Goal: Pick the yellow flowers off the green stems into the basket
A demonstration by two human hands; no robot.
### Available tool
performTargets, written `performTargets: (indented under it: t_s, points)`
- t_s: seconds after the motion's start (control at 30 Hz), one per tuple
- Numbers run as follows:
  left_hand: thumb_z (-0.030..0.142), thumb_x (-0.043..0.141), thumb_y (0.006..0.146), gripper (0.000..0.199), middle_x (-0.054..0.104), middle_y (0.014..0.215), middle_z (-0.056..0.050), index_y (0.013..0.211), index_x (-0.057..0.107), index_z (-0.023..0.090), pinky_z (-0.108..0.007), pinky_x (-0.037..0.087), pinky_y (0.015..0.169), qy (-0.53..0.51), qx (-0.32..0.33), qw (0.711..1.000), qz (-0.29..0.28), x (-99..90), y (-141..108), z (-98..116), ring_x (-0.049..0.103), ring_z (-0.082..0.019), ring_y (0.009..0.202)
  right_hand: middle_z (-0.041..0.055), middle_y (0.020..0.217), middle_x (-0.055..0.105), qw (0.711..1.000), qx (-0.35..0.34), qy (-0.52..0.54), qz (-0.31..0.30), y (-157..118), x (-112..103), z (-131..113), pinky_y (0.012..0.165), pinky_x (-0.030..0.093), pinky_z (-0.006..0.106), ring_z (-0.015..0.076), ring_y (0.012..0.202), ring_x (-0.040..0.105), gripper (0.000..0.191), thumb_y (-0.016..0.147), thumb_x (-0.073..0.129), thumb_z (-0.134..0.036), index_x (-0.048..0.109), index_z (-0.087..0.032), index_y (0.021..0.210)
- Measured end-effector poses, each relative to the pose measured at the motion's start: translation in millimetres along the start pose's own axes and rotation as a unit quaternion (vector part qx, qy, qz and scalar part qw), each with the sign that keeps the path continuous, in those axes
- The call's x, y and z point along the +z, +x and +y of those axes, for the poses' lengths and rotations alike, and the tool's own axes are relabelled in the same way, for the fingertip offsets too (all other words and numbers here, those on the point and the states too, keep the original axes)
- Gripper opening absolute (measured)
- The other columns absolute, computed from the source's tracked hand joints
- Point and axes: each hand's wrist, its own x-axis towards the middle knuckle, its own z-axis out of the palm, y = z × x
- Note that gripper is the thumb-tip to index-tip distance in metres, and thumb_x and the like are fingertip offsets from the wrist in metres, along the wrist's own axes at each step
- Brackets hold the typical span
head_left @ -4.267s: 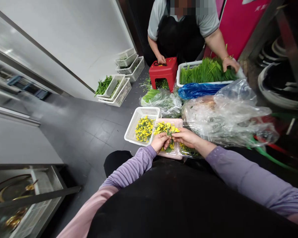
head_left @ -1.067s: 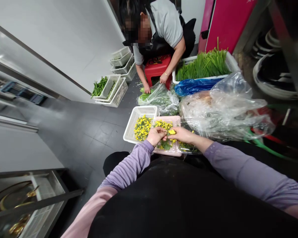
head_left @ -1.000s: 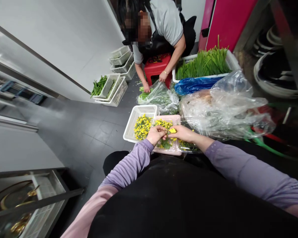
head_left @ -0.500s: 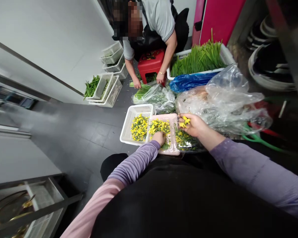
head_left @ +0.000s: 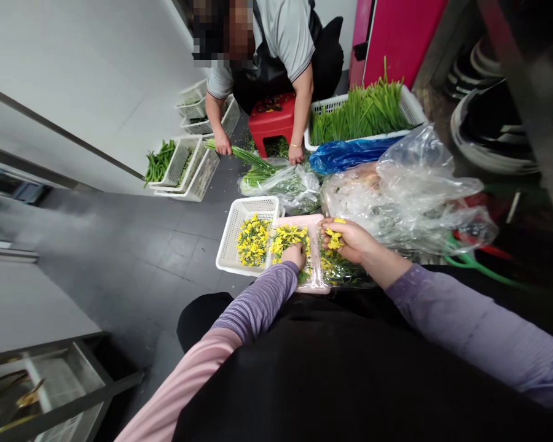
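Note:
My right hand (head_left: 354, 240) is closed on a small bunch of yellow flowers (head_left: 335, 239), held just above the right edge of a pink tray (head_left: 320, 270). Beneath that hand lies a clear plastic bag (head_left: 350, 273) with more yellow flowers and green stems in it. My left hand (head_left: 295, 255) is down in the tray, its fingers curled against the yellow flowers (head_left: 283, 236) there; whatever they grip is hidden. To the left, touching the tray, stands a white perforated basket (head_left: 225, 245) with a heap of yellow flowers (head_left: 253, 240).
Across from me a person (head_left: 281, 37) bends by a red stool (head_left: 271, 120), one hand holding long green stalks (head_left: 244, 156). Clear plastic bags (head_left: 415, 190) and a blue bag (head_left: 350, 153) lie to the right. White baskets (head_left: 203, 178) stand along the wall.
The co-worker's hand has drawn stalks away from the bag, toward the left. My right hand still holds flowers and my left stays in the tray. The whole view has shifted slightly.

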Motion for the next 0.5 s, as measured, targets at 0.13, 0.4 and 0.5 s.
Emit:
performTargets:
  t_s: [0.13, 0.4, 0.5]
  points:
    - [0.023, 0.055, 0.070, 0.012, 0.062, 0.077, -0.005, 0.079, 0.061, 0.018, -0.025, 0.041, 0.071, -0.103, -0.025, 0.994, 0.020, -4.6, -4, -5, 0.056, -0.015, 0.074, -0.0011, 0.057, 0.055, 0.999, 0.032, 0.010, 0.035, -1, -2, 3, 0.043, 0.042, 0.022, 0.0076, 0.043, 0.048, 0.012, 0.061, 0.059, -0.013, 0.055, -0.015, 0.072]
    - [0.031, 0.064, 0.064, 0.025, 0.043, 0.040, 0.006, 0.058, 0.048, 0.013, -0.018, 0.030, 0.037, -0.520, -0.138, 0.843, -0.025, -56.4, -38, -10, 0.038, -0.005, 0.034, -0.0021, 0.054, 0.055, 0.987, 0.044, -0.153, 0.013, 3, 2, 26, 0.043, 0.040, 0.022, 0.0066, 0.040, 0.045, 0.015, 0.057, 0.066, -0.016, 0.057, -0.014, 0.070]
    - [0.034, 0.068, 0.059, 0.030, 0.044, 0.041, 0.005, 0.057, 0.045, 0.014, -0.017, 0.026, 0.034, -0.612, -0.114, 0.780, -0.059, -75.2, -56, 1, 0.039, -0.004, 0.033, -0.0050, 0.048, 0.050, 0.975, 0.028, -0.219, -0.036, 4, 5, 38, 0.044, 0.040, 0.022, 0.0070, 0.041, 0.044, 0.022, 0.054, 0.070, -0.021, 0.057, -0.015, 0.071]
